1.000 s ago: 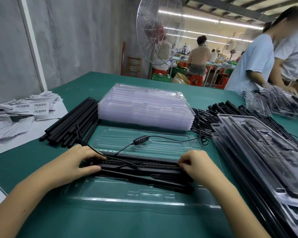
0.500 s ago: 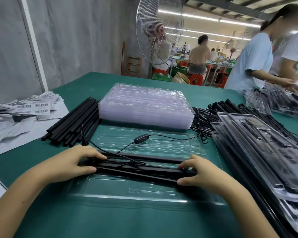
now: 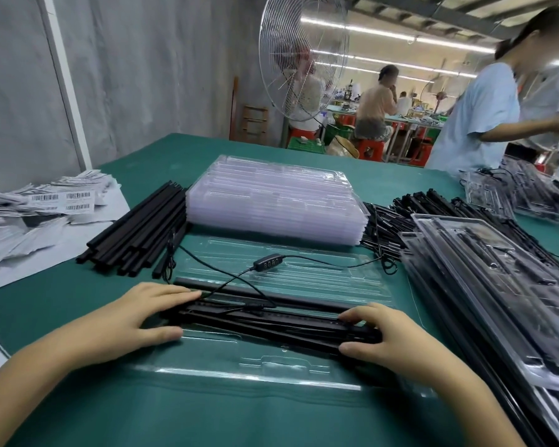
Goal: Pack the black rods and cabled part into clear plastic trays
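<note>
Down at the near edge of the green table, you've got an open clear tray lying flat, its near half bare. Across its middle lie the black rods, bundled left to right, and both your hands are on them. Your left hand covers the left ends, fingers stretched fairly straight over the top and thumb along the near side: pressing, not wrapped. Your right hand takes the right ends, fingers curled over the top and thumb against the near side, so the bundle sits pinched in that grip.

Just beyond the bundle, one thicker rod lies along the tray. A thin cable crosses over it and runs to the inline controller, which rests on the tray's far half.

Farther out on the left is a pile of loose rods, with barcode labels heaped left of it. Dead centre stands a stack of empty trays. Right of that there's a tangle of cabled parts, then packed trays fanned along the right side.

At the far right, a person in a light blue shirt stands at the table. A wire-caged fan rises beyond the far edge.
</note>
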Demonstrator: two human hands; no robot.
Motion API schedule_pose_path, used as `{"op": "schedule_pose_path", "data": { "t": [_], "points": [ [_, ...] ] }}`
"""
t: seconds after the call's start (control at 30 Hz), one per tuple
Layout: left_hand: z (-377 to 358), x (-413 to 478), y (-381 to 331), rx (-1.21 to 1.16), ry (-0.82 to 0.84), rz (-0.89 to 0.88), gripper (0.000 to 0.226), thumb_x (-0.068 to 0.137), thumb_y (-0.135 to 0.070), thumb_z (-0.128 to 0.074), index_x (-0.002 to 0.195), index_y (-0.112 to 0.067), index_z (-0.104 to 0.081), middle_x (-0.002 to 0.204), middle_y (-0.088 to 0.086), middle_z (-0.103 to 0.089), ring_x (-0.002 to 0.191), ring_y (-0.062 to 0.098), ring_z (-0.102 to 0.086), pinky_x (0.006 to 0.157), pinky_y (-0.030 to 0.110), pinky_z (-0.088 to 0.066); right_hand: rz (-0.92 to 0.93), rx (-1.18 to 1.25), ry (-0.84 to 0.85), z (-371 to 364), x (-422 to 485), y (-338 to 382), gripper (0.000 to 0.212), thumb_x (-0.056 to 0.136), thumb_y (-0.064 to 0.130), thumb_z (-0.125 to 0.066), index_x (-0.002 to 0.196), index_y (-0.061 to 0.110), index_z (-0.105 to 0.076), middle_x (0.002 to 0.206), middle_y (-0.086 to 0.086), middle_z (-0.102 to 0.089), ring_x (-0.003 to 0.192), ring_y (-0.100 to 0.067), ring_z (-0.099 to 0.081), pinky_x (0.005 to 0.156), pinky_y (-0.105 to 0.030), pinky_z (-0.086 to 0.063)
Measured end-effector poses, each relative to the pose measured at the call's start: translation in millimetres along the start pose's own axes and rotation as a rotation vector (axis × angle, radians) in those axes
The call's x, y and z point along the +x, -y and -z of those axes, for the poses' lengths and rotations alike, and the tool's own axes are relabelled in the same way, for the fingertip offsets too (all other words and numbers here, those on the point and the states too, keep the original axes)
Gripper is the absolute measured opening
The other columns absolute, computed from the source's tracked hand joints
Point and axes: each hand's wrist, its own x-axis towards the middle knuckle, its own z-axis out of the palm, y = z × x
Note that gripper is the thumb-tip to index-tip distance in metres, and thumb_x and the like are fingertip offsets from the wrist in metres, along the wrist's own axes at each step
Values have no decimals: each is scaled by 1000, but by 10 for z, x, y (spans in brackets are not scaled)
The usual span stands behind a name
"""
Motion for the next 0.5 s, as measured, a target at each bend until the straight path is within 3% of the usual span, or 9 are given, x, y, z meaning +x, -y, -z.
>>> {"op": "schedule_pose_path", "data": {
  "t": [0.13, 0.27, 0.4, 0.5],
  "points": [
    [73, 67, -8, -30, -16, -6, 55, 78, -61, -48, 129, -60, -30, 134, -42, -24, 126, -24, -15, 101, 1, -12, -21, 43, -56, -12, 47, 14, 19, 90, 39, -58, 103, 30, -67, 91, 16, -63, 80, 3, -56, 70, -6, -41],
    [85, 112, -10, -78, -78, 24, 43, 82, -53, -45, 124, -58, -39, 129, -39, -37, 123, -21, -28, 100, 3, -20, -63, 50, -97, -10, 113, -1, 15, 89, 33, -62, 95, 25, -72, 80, 14, -66, 71, 7, -55, 64, -4, -40],
    [92, 153, -18, -85, -201, 46, 29, 87, -34, -63, 107, -54, -57, 113, -33, -55, 109, -17, -45, 90, 4, -32, -55, 27, 65, 10, 107, 13, 35, 75, 51, -70, 106, 35, -66, 92, 17, -56, 82, 8, -52, 68, -5, -40],
    [137, 183, -13, -174, -205, 90, 27, 82, -27, -72, 98, -48, -65, 100, -31, -63, 99, -13, -53, 87, 13, -40, -22, -18, 63, 30, 107, 18, 30, 80, 44, -68, 108, 33, -66, 94, 15, -52, 80, 8, -48, 68, -5, -38]
  ]
}}
